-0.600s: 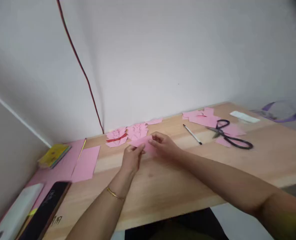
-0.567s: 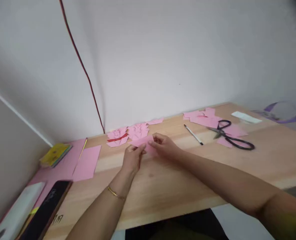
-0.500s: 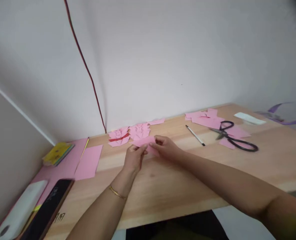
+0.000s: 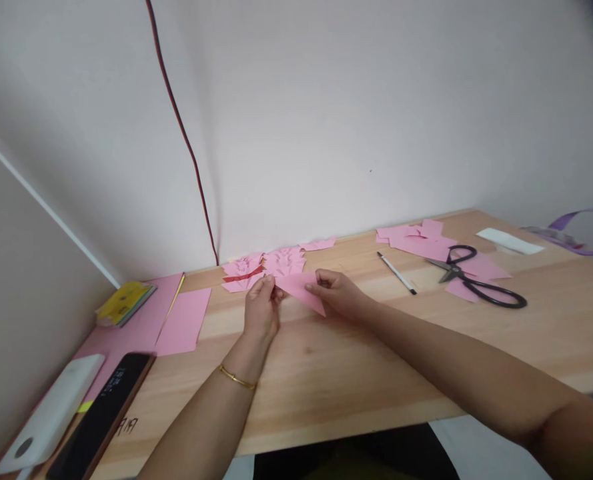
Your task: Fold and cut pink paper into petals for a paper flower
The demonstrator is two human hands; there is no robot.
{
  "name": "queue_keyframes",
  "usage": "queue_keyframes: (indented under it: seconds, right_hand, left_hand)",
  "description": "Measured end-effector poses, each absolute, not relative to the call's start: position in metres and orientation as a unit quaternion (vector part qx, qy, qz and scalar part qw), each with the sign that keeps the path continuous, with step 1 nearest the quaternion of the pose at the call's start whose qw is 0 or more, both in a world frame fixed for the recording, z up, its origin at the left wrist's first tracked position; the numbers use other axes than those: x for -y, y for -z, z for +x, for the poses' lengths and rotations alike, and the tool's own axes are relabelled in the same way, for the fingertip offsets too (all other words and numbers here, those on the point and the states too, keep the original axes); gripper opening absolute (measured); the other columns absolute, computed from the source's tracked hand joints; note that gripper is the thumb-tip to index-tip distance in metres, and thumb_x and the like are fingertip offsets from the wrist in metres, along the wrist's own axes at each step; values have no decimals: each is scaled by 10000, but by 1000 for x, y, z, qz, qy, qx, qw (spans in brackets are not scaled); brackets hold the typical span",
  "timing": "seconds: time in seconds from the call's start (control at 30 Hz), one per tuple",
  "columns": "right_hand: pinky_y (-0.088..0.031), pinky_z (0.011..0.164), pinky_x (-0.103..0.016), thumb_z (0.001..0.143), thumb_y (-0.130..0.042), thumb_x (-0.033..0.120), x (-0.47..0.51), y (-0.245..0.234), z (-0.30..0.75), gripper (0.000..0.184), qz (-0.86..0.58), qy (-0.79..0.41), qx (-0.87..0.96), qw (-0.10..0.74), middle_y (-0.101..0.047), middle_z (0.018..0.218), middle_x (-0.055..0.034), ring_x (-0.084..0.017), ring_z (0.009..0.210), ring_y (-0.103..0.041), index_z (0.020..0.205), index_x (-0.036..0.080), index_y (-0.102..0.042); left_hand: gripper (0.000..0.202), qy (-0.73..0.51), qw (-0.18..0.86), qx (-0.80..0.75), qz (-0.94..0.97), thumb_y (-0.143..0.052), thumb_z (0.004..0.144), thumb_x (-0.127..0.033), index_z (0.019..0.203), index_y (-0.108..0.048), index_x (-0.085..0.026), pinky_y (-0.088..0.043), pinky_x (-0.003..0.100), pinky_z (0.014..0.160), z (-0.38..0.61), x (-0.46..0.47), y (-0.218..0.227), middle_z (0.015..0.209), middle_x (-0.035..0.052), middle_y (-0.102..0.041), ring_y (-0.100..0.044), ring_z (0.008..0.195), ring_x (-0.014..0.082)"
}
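Fingers of the bare left hand (image 4: 261,310) are pinched closed on the left corner of a flat pink paper piece (image 4: 300,288), mid-frame; those of the bare right hand (image 4: 340,295), curled, pinch its right edge. Good handling likely means light, even pressure, keeping it off the crinkled pink paper cutouts (image 4: 283,259) just above in the frame.

Pale wall (image 4: 376,100), wooden table (image 4: 356,387) against it, soft even light

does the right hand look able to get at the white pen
Probably yes: the white pen lies uncovered on the table, with nothing seen between it and the right hand, though that hand pinches pink paper.
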State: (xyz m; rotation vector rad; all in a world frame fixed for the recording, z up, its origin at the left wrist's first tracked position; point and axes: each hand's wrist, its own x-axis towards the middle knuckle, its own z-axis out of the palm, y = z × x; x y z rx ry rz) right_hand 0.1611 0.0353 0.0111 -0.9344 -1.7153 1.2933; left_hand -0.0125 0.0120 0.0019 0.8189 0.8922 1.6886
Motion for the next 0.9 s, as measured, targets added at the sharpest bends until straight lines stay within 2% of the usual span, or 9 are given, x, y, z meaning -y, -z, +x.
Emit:
queue_keyframes:
  seconds: [0.2,0.27,0.37,0.57,0.67,0.8,0.9]
  right_hand:
    - [-336,560,-231,776,-587,426,-36,-10,162,278,-361,-506,677,395,-516,686,7,-113,627,-461,719,159,-535]
    - [-337,559,-230,779,-585,427,-37,-10,163,275,-361,-503,680,393,-519,685,8,-114,628,-460,732,160,-538]
    - [-346,571,-233,787,-579,419,-38,-9,164,270,-355,-495,691,390,-519,685,8,-114,632,-457,727,159,-537]
    - [-356,586,-231,757,-617,410,-39,-7,163,260,-317,-526,688,386,-523,702,13,-111,642,-467,732,164,-533]
    - [-347,579,-229,756,-616,417,-40,-5,162,274,-320,-517,690,391,-498,674,19,-106,628,-449,704,166,-520]
    - [-345,579,-227,761,-604,430,-40,-7,162,282,-327,-524,681,393,-492,666,22,-104,620,-443,713,165,-523]
    - [-339,576,-224,752,-609,437,-41,-10,162,294,-334,-522,675,401,-480,653,30,-97,604,-431,701,164,-511]
  left_hand:
    - [297,-693,532,-357,330,-648,739,-447,778,-632,-154,-434,241,574,-9,-10,-6,609,-14,-540,-490,541,82]
    - [270,-663,556,-370,337,-709,686,-388,801,-657,-149,-441,236,594,-8,-9,-5,627,-12,-558,-497,550,75]
    - [204,-634,566,-392,352,-783,595,-248,712,-661,-134,-431,209,594,-6,-8,-2,613,-16,-571,-494,547,60]
    - [219,-654,547,-410,324,-790,586,-242,625,-612,-120,-411,194,554,-8,-9,-2,532,-27,-537,-467,508,55]
    - [272,-663,556,-396,306,-764,630,-304,593,-561,-126,-427,216,563,-9,-9,-6,534,-29,-524,-452,501,59]
    - [268,-673,558,-374,311,-680,723,-390,688,-581,-143,-437,234,579,-10,-8,-9,577,-23,-545,-467,519,72]
    - [267,-641,535,-403,374,-679,723,-387,651,-589,-146,-438,244,599,-10,-6,-5,557,-9,-553,-498,544,91]
